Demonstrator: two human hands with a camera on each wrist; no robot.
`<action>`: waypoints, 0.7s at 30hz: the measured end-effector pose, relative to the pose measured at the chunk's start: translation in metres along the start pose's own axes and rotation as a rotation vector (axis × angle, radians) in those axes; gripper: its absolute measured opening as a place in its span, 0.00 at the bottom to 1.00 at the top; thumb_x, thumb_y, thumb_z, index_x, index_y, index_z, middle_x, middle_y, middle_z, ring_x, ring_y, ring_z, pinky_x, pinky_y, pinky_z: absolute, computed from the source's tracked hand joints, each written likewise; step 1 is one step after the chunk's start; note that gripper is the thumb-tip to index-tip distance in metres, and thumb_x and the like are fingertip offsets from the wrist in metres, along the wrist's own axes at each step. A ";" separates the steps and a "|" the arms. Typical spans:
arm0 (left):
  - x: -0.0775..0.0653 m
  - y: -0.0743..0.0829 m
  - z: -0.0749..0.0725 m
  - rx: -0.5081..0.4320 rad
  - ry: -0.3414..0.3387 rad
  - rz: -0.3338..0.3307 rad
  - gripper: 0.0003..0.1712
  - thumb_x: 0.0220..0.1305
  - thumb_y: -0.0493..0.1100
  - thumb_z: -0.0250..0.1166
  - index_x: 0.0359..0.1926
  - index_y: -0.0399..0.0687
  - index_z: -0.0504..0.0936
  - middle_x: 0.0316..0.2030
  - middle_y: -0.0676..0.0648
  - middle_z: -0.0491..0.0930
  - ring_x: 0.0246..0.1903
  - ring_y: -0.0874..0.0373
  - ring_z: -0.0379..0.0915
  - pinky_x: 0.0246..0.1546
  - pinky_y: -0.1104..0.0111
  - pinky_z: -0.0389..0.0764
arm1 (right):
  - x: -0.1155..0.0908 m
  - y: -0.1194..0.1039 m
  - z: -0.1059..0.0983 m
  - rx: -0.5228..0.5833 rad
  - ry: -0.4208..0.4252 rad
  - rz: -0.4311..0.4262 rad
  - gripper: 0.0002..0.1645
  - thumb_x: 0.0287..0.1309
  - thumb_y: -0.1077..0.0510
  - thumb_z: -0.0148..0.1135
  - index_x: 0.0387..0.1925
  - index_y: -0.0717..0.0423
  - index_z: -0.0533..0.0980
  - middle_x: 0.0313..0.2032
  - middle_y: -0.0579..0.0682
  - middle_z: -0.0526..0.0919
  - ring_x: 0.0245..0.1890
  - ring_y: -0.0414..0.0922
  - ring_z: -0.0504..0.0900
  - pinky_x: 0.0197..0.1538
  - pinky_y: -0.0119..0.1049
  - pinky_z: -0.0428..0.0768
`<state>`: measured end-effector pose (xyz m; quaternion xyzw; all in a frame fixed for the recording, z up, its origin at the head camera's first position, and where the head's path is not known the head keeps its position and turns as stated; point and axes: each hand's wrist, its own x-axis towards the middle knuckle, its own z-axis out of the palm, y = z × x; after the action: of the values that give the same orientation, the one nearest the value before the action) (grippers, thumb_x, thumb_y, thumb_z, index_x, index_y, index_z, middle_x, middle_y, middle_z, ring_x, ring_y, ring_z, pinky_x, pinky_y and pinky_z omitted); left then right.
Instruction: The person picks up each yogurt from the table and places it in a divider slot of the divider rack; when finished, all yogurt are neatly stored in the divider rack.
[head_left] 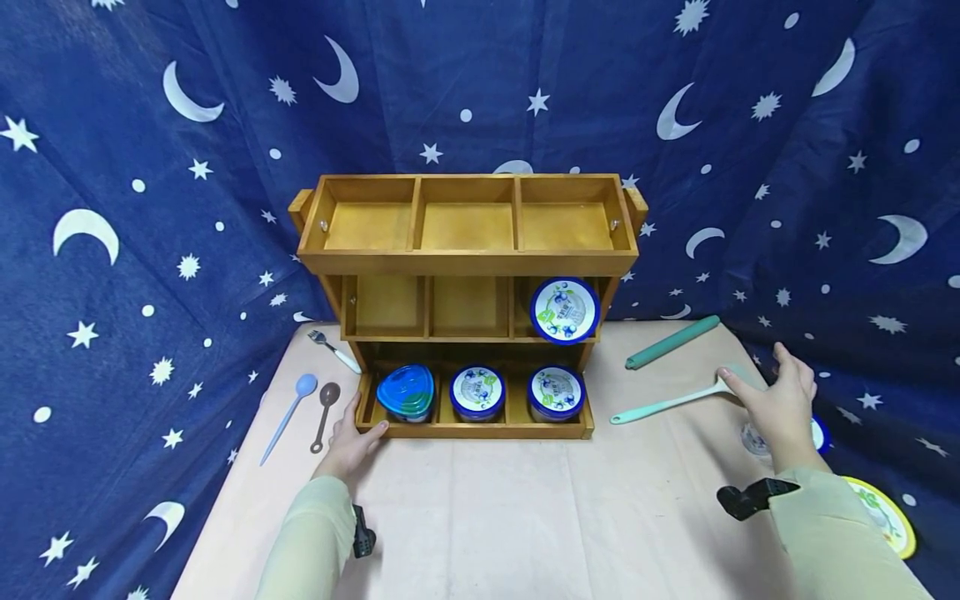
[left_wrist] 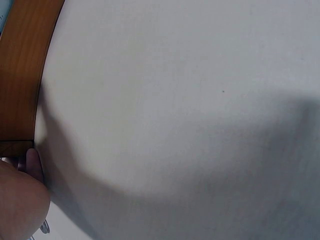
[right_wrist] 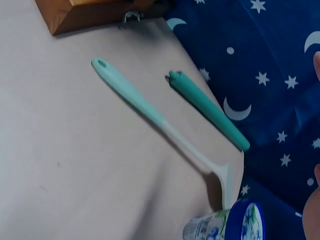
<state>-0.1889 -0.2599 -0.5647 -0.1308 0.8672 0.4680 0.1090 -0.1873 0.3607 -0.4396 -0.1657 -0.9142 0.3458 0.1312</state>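
Note:
My left hand [head_left: 355, 442] grips the lower left corner of a three-tier wooden rack [head_left: 480, 431], its thumb along the front board and its other fingers at the side; the left wrist view shows only part of this hand [left_wrist: 22, 200] by the wood. My right hand [head_left: 780, 408] reaches over the table's right side with thumb and fingers spread apart. Under and beside it is a blue-lidded tub [right_wrist: 245, 222], largely covered by the hand in the head view. A mint long-handled utensil [head_left: 660, 410] lies nearby, its head partly behind the right thumb.
The rack's bottom row holds a blue triangular-lidded container [head_left: 407, 390] and two blue-rimmed tubs; another tub [head_left: 565, 310] sits in the middle tier. A fork [head_left: 333, 350], blue spoon [head_left: 288, 412] and brown spoon [head_left: 325, 412] lie left. Right are a green rod-like item [head_left: 672, 342] and a yellow-rimmed lid [head_left: 883, 517].

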 end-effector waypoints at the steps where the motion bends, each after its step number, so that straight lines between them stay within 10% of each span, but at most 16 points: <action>1: 0.000 0.000 0.000 0.003 0.000 0.000 0.54 0.59 0.61 0.62 0.74 0.58 0.36 0.66 0.25 0.41 0.63 0.24 0.38 0.60 0.36 0.43 | -0.001 0.002 -0.001 0.005 0.000 0.008 0.61 0.54 0.36 0.60 0.73 0.59 0.37 0.70 0.66 0.38 0.67 0.66 0.42 0.61 0.66 0.53; 21: -0.003 0.004 0.001 0.072 -0.004 0.002 0.54 0.60 0.63 0.59 0.74 0.55 0.34 0.66 0.24 0.41 0.63 0.24 0.39 0.60 0.35 0.44 | -0.011 0.043 -0.024 0.086 0.053 0.230 0.61 0.54 0.35 0.59 0.73 0.58 0.36 0.71 0.62 0.42 0.69 0.61 0.46 0.66 0.58 0.50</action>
<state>-0.1874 -0.2571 -0.5611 -0.1251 0.8833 0.4368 0.1151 -0.1598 0.4002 -0.4527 -0.2728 -0.8697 0.3929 0.1216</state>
